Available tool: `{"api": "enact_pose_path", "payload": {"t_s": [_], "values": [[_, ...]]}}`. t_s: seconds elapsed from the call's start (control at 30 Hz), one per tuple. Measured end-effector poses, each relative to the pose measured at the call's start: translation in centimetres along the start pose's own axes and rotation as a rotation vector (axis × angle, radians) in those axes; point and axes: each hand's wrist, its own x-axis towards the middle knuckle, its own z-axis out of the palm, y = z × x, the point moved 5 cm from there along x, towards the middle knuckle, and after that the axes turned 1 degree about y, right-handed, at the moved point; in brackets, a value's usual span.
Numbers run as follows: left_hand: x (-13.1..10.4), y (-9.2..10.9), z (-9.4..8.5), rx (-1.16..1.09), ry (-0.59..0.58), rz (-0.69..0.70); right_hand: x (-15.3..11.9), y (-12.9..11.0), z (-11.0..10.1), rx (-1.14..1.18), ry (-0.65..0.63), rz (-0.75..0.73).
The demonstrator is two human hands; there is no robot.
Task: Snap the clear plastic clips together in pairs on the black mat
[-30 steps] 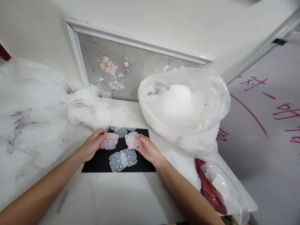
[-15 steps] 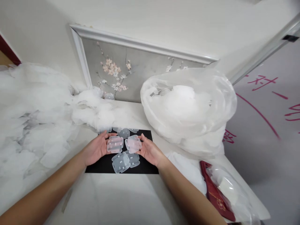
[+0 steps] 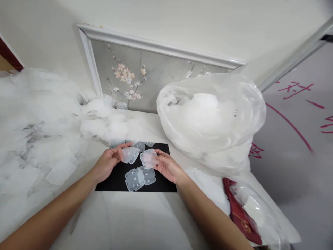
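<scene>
My left hand [image 3: 110,161] pinches the edge of a thin translucent plastic piece [image 3: 130,155], tilted over the black mat [image 3: 111,182]. In my right hand [image 3: 166,166] is a similar translucent plastic piece [image 3: 148,158], gripped at its right edge; fingers show pinkish through it. Two more such pieces [image 3: 134,180] lie overlapping on the mat just below my hands. Several others [image 3: 140,146] rest along the mat's far edge, partly hidden by my left hand and the held pieces.
A big heap of translucent pieces [image 3: 47,121] covers the table's left side. At the right stands an open plastic bag [image 3: 208,139] full of white pieces. Nearer on the right lie a red item [image 3: 240,215] and a clear bag [image 3: 260,208]. A framed flower picture [image 3: 156,76] is behind.
My left hand has turned from palm up to a pinch, tilting its plastic piece and raising it slightly. My right hand's fingers have curled more over the edge of its piece.
</scene>
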Motion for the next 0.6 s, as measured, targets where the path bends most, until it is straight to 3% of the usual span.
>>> {"api": "enact_pose_path", "payload": {"t_s": [0.13, 0.23, 0.33, 0.6], "values": [[-0.07, -0.22, 0.10, -0.262, -0.025, -0.162, 0.00, 0.06, 0.05, 0.001, -0.001, 0.013], [-0.07, -0.42, 0.28, -0.425, -0.121, -0.258, -0.06, 0.13, 0.13, 0.012, 0.001, 0.019], [0.08, -0.38, 0.33, -0.515, -0.214, -0.255, -0.15, 0.11, 0.22, 0.021, 0.012, 0.024], [-0.01, -0.41, 0.55, -0.576, -0.252, -0.247, 0.11, 0.29, -0.22, -0.008, 0.011, 0.028]]}}
